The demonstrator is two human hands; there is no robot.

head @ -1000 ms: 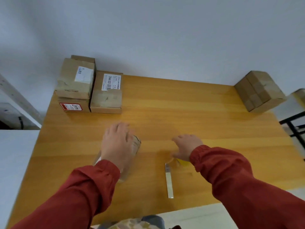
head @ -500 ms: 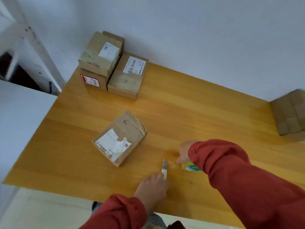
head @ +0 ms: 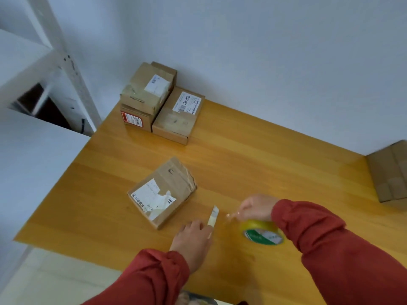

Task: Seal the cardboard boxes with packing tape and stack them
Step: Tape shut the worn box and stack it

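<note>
One orange-brown wooden table [head: 264,161] carried everything: a big plain cardboard box [head: 389,172] at its right edge, three labelled brown cardboard boxes [head: 176,115] piled at its far left corner, and a flat cardboard box with a torn white label [head: 160,192] lying alone near its middle. Near the front edge, the right hand [head: 256,208] curled just above the yellow tape roll with a green-and-white core [head: 263,234]. The left hand [head: 193,236], apart from it, touched the near end of a thin pale strip [head: 213,216]; blur hid whether either hand gripped anything.
</note>
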